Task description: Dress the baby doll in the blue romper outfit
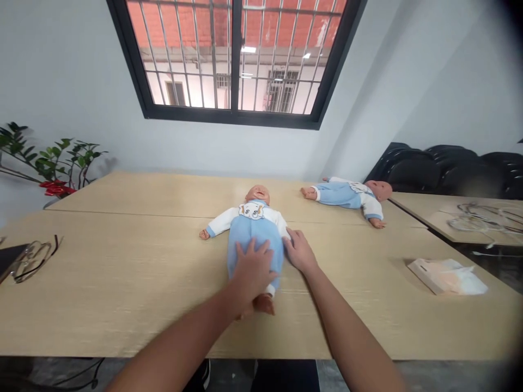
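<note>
A baby doll (250, 223) in a blue romper with white sleeves and a bib lies face up in the middle of the wooden table (122, 272), its head pointing away from me. My left hand (252, 267) lies flat on the doll's legs and lower body, fingers spread. My right hand (299, 251) rests beside the doll's right side, fingers touching its arm and hip. Neither hand grips anything. One bare doll foot shows just below my left hand.
A second doll (351, 196) in the same outfit lies on its side at the back right. A plastic packet (447, 275) sits at the right, eyeglasses (32, 257) at the left edge. A plant (53, 163) stands far left, black chairs (449, 171) and cables far right.
</note>
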### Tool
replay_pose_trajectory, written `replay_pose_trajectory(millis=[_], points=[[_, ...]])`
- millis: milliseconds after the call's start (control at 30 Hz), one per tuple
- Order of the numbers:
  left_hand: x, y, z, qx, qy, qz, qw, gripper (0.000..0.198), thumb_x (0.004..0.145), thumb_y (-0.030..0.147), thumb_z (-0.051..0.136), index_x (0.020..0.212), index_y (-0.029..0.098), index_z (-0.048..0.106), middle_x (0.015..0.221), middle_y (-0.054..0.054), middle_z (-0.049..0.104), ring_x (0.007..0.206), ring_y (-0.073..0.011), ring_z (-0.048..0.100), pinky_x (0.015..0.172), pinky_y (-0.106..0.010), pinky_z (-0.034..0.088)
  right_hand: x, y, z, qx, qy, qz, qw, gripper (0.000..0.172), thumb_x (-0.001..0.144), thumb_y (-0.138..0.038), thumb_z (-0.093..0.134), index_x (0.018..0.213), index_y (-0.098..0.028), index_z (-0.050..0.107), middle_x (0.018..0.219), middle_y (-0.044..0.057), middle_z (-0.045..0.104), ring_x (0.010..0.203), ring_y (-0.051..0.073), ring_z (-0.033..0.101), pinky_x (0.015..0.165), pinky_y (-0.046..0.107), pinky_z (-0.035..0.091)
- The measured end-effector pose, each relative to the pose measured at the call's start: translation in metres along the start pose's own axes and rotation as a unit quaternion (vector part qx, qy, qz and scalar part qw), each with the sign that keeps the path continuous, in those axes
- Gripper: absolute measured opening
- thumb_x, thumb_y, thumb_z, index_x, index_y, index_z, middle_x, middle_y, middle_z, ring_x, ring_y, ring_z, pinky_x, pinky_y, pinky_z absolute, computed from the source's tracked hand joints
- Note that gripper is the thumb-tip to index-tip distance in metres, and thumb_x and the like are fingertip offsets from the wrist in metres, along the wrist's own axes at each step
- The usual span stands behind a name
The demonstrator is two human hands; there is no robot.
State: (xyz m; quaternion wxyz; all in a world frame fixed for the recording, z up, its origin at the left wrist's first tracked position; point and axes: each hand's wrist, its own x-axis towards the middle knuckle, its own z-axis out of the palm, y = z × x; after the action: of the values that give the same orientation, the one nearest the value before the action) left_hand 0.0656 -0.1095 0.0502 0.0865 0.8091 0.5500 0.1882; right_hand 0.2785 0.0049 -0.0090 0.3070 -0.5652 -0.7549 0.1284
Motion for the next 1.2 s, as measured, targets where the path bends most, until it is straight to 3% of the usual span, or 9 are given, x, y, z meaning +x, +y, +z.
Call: replay_pose_trajectory(millis=[200, 333, 467, 567, 733, 833, 900, 1033, 1200], points=[[0.005, -0.056, -0.033, 0.068, -0.053, -0.04, 0.996, 0.038, 0.082, 0.016, 0.07, 0.117, 0.029, 0.069, 0.139, -0.012, 0.069, 0.127, -0.0406, 0.062, 0.11, -0.079, 0.038, 0.006, 0.016, -0.002, 0.105, -0.001, 0.002, 0.994, 0.068, 0.108, -0.055, 0.022, 0.133, -0.016, 0.071, 0.133, 0.016, 0.071, 0.128, 0.028, 0.062, 0.118, 0.047, 0.044], [0.012, -0.102, -0.053, 0.113, -0.046, -0.096, 0.988, 0.025, 0.087, 0.01, 0.057, 0.102, 0.025, 0.072, 0.12, -0.014, 0.075, 0.117, -0.0375, 0.067, 0.116, -0.08, 0.027, 0.009, 0.023, -0.001, 0.147, 0.0, 0.017, 0.989, 0.068, 0.107, -0.062, 0.025, 0.126, -0.019, 0.074, 0.129, 0.014, 0.073, 0.125, 0.028, 0.064, 0.116, 0.049, 0.046], [0.033, -0.147, -0.069, 0.158, -0.028, -0.18, 0.97, 0.021, 0.091, 0.022, 0.058, 0.101, 0.02, 0.076, 0.112, -0.022, 0.077, 0.124, -0.0437, 0.065, 0.122, -0.078, 0.017, 0.007, 0.024, -0.001, 0.171, -0.01, 0.028, 0.985, 0.065, 0.107, -0.059, 0.026, 0.126, -0.018, 0.073, 0.131, 0.015, 0.073, 0.122, 0.026, 0.068, 0.116, 0.048, 0.047], [0.055, -0.162, -0.074, 0.171, -0.005, -0.248, 0.954, 0.032, 0.089, 0.034, 0.063, 0.113, 0.017, 0.077, 0.116, -0.028, 0.076, 0.138, -0.0539, 0.054, 0.119, -0.085, 0.012, 0.006, 0.023, -0.004, 0.18, -0.018, 0.028, 0.983, 0.063, 0.107, -0.059, 0.03, 0.126, -0.017, 0.073, 0.13, 0.015, 0.074, 0.121, 0.027, 0.069, 0.116, 0.048, 0.047], [0.093, -0.134, -0.046, 0.149, 0.056, -0.237, 0.958, 0.062, 0.101, 0.05, 0.045, 0.152, 0.018, 0.054, 0.165, -0.025, 0.046, 0.159, -0.0517, 0.026, 0.119, -0.087, 0.01, 0.007, 0.02, -0.004, 0.184, -0.029, 0.02, 0.982, 0.059, 0.106, -0.06, 0.035, 0.12, -0.02, 0.076, 0.126, 0.013, 0.076, 0.121, 0.028, 0.068, 0.116, 0.051, 0.047], [0.115, -0.115, -0.016, 0.084, 0.088, -0.247, 0.961, 0.085, 0.095, 0.069, 0.051, 0.163, 0.021, 0.039, 0.174, -0.024, 0.028, 0.159, -0.0558, 0.02, 0.114, -0.09, 0.018, 0.007, 0.02, -0.004, 0.181, -0.034, 0.017, 0.983, 0.056, 0.105, -0.058, 0.038, 0.119, -0.021, 0.077, 0.126, 0.012, 0.076, 0.122, 0.028, 0.067, 0.117, 0.051, 0.047], [0.126, -0.114, -0.001, 0.07, 0.078, -0.272, 0.956, 0.088, 0.093, 0.065, 0.058, 0.165, 0.02, 0.035, 0.175, -0.025, 0.025, 0.16, -0.0564, 0.016, 0.114, -0.091, 0.017, 0.007, 0.019, -0.005, 0.179, -0.037, 0.018, 0.983, 0.054, 0.105, -0.056, 0.038, 0.12, -0.021, 0.077, 0.127, 0.012, 0.076, 0.121, 0.028, 0.067, 0.116, 0.05, 0.047], [0.138, -0.142, 0.007, 0.096, 0.054, -0.29, 0.951, 0.072, 0.1, 0.039, 0.049, 0.167, 0.021, 0.032, 0.176, -0.021, 0.026, 0.163, -0.049, 0.012, 0.116, -0.089, 0.013, 0.007, 0.016, -0.006, 0.17, -0.044, 0.015, 0.984, 0.045, 0.102, -0.049, 0.046, 0.118, -0.02, 0.077, 0.127, 0.013, 0.076, 0.122, 0.029, 0.067, 0.116, 0.051, 0.048], [0.143, -0.199, -0.013, 0.123, 0.057, -0.3, 0.944, 0.064, 0.101, 0.027, 0.042, 0.165, 0.023, 0.035, 0.175, -0.017, 0.032, 0.163, -0.0445, 0.017, 0.119, -0.086, 0.012, 0.007, 0.012, -0.007, 0.165, -0.048, 0.014, 0.985, 0.039, 0.099, -0.043, 0.051, 0.118, -0.02, 0.077, 0.125, 0.013, 0.076, 0.119, 0.03, 0.068, 0.114, 0.052, 0.049]])
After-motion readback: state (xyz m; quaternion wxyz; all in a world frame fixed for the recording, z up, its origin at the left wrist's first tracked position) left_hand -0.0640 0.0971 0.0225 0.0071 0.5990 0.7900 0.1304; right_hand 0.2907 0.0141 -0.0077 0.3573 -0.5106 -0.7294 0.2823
